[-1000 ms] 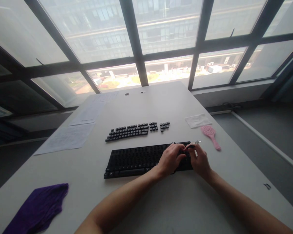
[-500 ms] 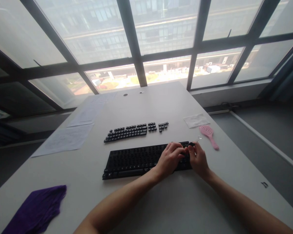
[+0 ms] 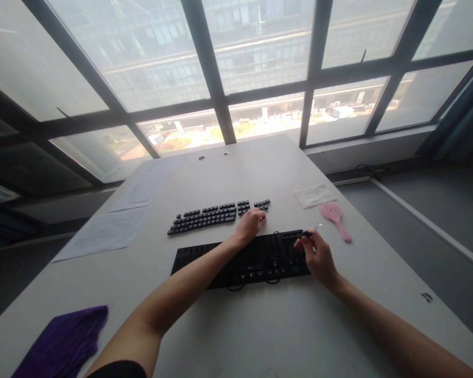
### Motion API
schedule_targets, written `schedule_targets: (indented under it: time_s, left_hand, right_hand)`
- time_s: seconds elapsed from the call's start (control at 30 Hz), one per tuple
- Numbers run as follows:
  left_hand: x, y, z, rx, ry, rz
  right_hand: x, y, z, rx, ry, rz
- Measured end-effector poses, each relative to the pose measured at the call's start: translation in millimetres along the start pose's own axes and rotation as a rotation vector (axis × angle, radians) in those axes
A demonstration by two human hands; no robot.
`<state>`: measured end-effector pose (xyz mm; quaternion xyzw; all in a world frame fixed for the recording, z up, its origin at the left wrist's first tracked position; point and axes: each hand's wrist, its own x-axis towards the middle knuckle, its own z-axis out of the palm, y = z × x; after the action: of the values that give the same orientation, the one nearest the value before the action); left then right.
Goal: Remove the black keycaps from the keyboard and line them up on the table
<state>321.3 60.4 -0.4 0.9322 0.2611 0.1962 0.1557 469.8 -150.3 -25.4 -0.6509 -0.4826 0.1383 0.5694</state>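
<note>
A black keyboard (image 3: 260,260) lies on the white table (image 3: 260,325) in front of me. Behind it, several loose black keycaps (image 3: 216,214) are laid out in rows. My left hand (image 3: 250,224) reaches over the keyboard to the right end of those rows, fingers curled down at the keycaps; what they pinch is too small to make out. My right hand (image 3: 317,254) rests at the keyboard's right end, closed on a small keycap puller tool (image 3: 311,229) with a clear tip.
A pink hairbrush (image 3: 335,219) and a white wipe (image 3: 313,195) lie to the right of the keyboard. Paper sheets (image 3: 110,228) cover the table's left side. A purple cloth (image 3: 59,341) sits at the near left corner. Windows stand behind the table.
My left hand left the keyboard's right end and moved up and left to the loose keycap rows. My right hand stayed with the tool.
</note>
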Motion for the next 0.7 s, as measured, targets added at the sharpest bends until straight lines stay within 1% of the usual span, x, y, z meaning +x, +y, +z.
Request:
schedule_targets:
  time_s: [0.13,0.27,0.5,0.6,0.7]
  left_hand:
    - [-3,-3,-1,0.097,0.029,0.030]
    - [2,-3,-4,0.227,0.075,0.033]
    - [10,-6,-3,0.234,0.105,0.014]
    - [7,3,-10,0.228,0.145,-0.021]
    - [-3,29,-15,0.167,0.169,0.001]
  right_hand:
    - [1,-2,-1,0.013,-0.016,0.007]
    - [1,-3,-2,0.023,-0.022,0.008]
    - [0,-5,-3,0.048,-0.005,-0.008]
    - [3,-1,-7,0.061,0.049,-0.027]
    - [11,5,-14,0.070,0.102,-0.048]
